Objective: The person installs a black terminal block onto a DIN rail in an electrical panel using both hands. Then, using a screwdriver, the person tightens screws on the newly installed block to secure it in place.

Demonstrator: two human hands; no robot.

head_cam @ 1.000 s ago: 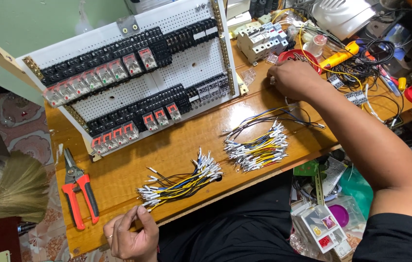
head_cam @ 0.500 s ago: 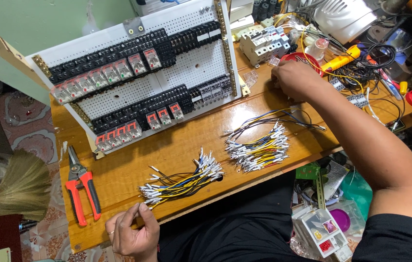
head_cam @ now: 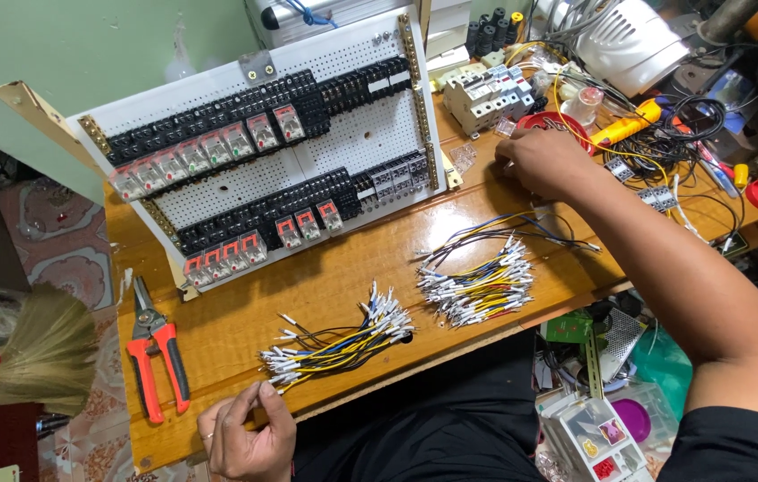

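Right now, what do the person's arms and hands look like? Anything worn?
Both hands bare, no gloves. The left hand has a thin ring on one of its fingers. The right hand shows no ring or watch; its forearm is bare up to a short black sleeve.

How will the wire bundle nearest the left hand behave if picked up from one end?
Probably floppy: the wire bundle is thin, curved leads lying loose, with no tie visible. It would likely fan out and shed strands, since the ferruled ends already splay. Likely light; the left hand pinches one end with fingertips alone.
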